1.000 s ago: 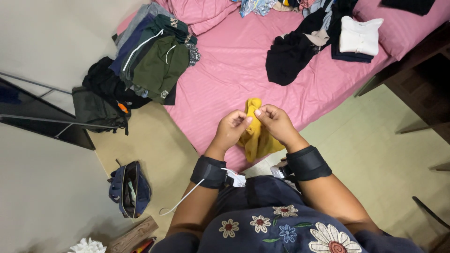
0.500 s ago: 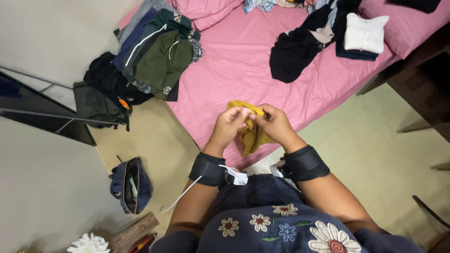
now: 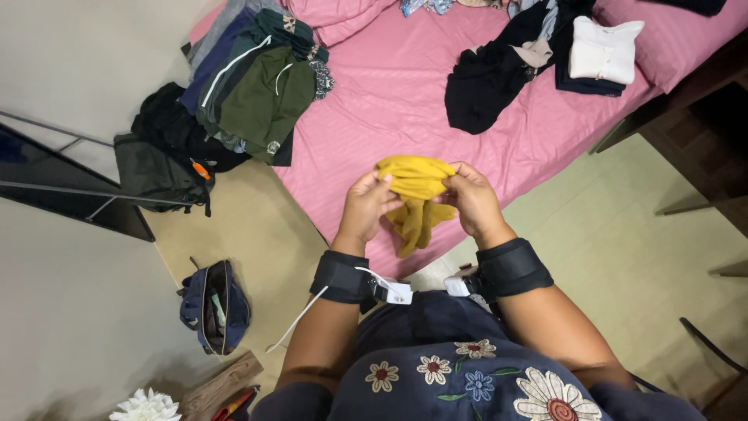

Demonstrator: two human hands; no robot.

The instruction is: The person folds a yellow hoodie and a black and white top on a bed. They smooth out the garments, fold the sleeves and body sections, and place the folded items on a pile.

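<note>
Yellow garment (image 3: 415, 195): bunched, held above the pink bed (image 3: 389, 117) edge at frame centre. Left hand (image 3: 366, 206) grips it at 9 o'clock, right hand (image 3: 471, 201) at 3 o'clock. Folded dark clothes (image 3: 257, 86) lie at 11 o'clock, white top (image 3: 604, 51) at 1 o'clock.

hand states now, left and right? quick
Left hand: closed, grip on the left side of the yellow garment.
Right hand: closed, grip on the garment's right side, above the pink bed.
</note>
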